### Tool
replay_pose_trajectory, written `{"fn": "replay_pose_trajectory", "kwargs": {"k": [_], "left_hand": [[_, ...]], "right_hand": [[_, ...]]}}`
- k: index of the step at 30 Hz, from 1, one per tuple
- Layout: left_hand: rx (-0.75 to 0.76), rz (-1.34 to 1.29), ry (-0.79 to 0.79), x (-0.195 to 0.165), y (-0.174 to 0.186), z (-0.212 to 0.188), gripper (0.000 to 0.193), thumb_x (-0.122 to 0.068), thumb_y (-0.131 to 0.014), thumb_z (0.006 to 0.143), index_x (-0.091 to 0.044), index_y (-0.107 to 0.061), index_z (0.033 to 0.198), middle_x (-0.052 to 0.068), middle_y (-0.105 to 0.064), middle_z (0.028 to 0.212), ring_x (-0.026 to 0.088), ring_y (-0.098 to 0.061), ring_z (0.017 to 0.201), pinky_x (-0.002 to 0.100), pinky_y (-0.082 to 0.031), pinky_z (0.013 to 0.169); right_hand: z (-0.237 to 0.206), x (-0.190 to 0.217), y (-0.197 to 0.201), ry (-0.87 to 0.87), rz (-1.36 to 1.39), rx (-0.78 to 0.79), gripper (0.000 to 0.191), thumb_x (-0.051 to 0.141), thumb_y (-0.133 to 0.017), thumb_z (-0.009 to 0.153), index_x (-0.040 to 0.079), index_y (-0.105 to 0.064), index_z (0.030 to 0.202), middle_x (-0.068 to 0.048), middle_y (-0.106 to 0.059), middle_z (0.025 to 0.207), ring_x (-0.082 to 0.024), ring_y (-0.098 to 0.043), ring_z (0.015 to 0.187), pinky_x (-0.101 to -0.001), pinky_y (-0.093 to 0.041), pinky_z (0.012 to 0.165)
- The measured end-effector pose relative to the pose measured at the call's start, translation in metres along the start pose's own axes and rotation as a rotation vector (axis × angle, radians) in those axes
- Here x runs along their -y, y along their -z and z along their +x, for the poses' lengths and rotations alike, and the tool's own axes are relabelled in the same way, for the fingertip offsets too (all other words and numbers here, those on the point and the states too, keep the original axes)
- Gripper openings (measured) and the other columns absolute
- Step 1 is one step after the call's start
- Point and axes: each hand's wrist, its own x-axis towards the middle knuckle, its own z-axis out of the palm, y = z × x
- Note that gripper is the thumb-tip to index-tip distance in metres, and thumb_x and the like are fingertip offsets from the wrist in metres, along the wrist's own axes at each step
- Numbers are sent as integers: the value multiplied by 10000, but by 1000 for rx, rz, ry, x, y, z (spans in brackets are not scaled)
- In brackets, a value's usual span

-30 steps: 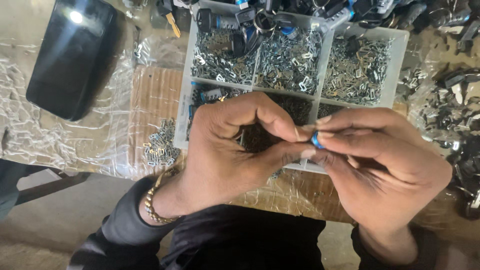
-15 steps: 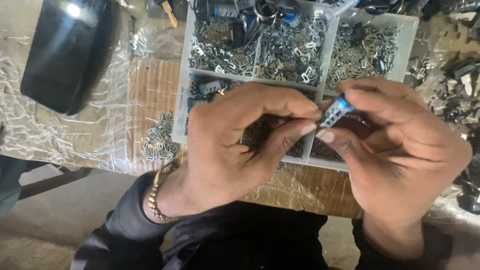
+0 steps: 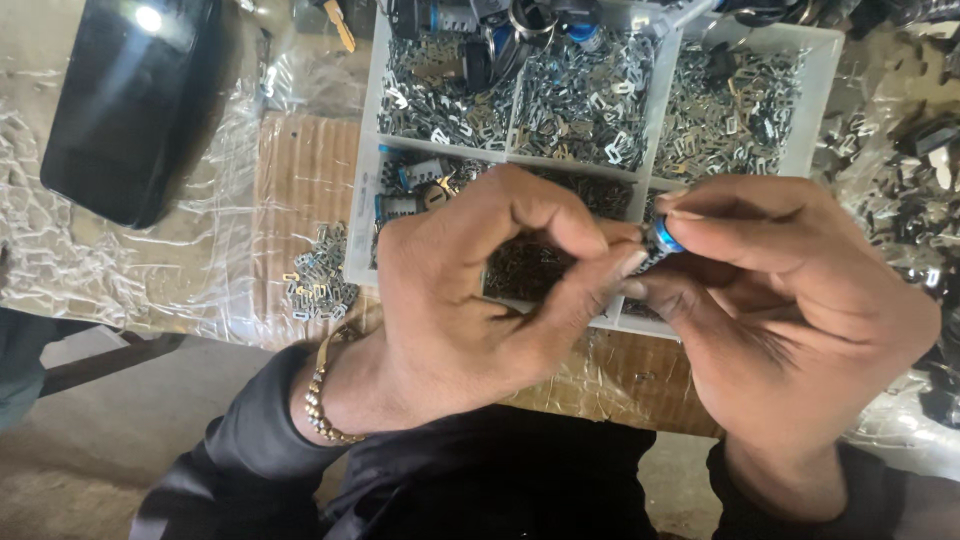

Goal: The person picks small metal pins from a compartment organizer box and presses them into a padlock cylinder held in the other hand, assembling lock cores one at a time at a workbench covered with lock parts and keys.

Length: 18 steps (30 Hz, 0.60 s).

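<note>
So far left on your table there's a glossy black case lying on crinkly clear plastic, well apart from your hands. Moving right, a little heap of metal bits sits on the cardboard, just beside the near left corner of the white tray. The tray's compartments are packed with small shiny metal pieces, and a few black and blue cylinders lie in the left near compartment and along the far edge. Your left hand hovers over the tray's near row, beaded bracelet on the wrist, fingers curled in with thumb and forefinger pressed together right at the tip of a small cylinder with a blue band. Can't tell if there's a tiny piece between those fingertips, too small to see. Your right hand is pinching that cylinder between thumb and forefinger, holding it tilted just above the tray's near right compartment, so the two hands meet on it. Far right there's a pile of dark parts on more plastic.
</note>
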Motion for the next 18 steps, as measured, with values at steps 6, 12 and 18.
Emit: {"fn": "replay_pose_trajectory", "kwargs": {"k": [6, 12, 18], "left_hand": [[-33, -101, 27, 2, -1, -2, 155, -18, -764, 994, -20, -612, 1022, 72, -750, 977, 124, -789, 985, 201, -663, 820], [-33, -55, -28, 6, -3, -6, 163, -6, -781, 989, -11, -625, 1036, 79, -735, 993, 123, -785, 918, 200, -660, 770], [61, -55, 14, 6, 2, -3, 181, -35, -809, 982, -40, -634, 1026, 53, -727, 939, 84, -761, 868, 193, -638, 744]], "right_hand": [[-5, 0, 0, 1, -5, -16, 294, -95, -820, 940, -18, -697, 1196, -185, -682, 1203, -150, -727, 965, -181, -624, 759], [-5, -3, 1, 34, 93, 15, 323, -62, -795, 894, -9, -671, 1187, -149, -653, 1179, -139, -733, 945, -191, -655, 751], [2, -2, -1, 31, -54, 12, 269, -79, -813, 839, -37, -698, 1078, -185, -684, 1085, -145, -728, 808, -181, -601, 583]]}}
